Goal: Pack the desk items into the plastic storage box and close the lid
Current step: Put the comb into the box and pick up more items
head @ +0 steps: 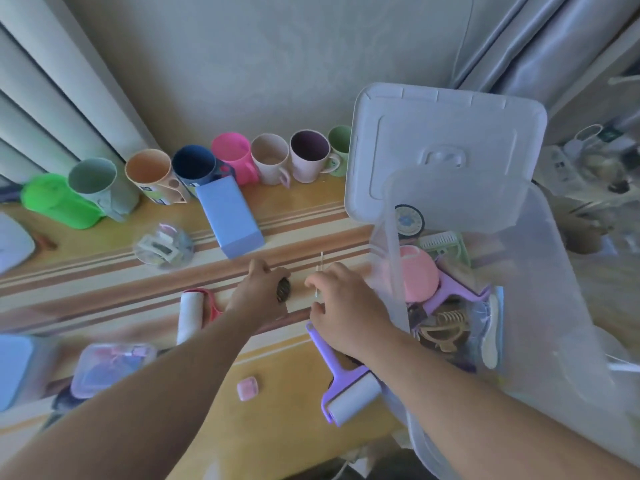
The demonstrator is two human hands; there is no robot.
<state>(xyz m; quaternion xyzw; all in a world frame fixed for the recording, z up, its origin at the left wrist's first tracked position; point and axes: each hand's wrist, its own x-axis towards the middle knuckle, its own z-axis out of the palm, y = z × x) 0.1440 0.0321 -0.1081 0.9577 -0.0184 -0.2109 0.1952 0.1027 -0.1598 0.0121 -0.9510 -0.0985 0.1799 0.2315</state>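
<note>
Along the wall, mugs point(270, 161), striped wooden desk point(104, 268), grey curtains point(45, 84)

Seven mugs point(158, 174), two lint rollers point(349, 386)

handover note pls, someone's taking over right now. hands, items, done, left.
Left hand: grips a small dark patterned object on the wooden desk.
Right hand: pinches a thin white stick.
Clear plastic storage box: open, white lid propped behind.
Done: pink bowl, tan hair claw inside.
Left: purple lint roller, white lint roller, blue rectangular box, small pink square, then close.
</note>
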